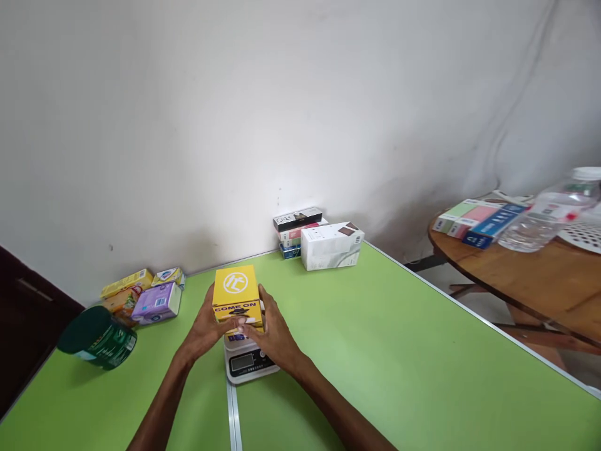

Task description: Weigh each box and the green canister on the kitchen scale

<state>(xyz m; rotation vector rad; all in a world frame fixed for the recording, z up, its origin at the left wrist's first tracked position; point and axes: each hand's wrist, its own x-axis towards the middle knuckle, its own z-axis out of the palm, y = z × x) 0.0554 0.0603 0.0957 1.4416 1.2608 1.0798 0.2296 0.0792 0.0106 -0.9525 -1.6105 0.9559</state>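
Both of my hands are wrapped around a yellow box (235, 283) printed "COME ON", with a white round emblem on its top. My left hand (209, 326) presses its left side and my right hand (272, 329) its right, the thumbs meeting at the front face. Beneath the box is a white kitchen scale (253, 374) with a small display and black button panel. My hands hide much of its platform, so I cannot tell whether the box rests on it.
A dark green tub (107, 338), a purple pack (156, 304) and yellow boxes (126, 284) stand at the left. Against the wall are a white box (331, 246) and a black box (298, 219). A wooden table (507, 275) at right bears boxes and a plastic bottle (539, 222).
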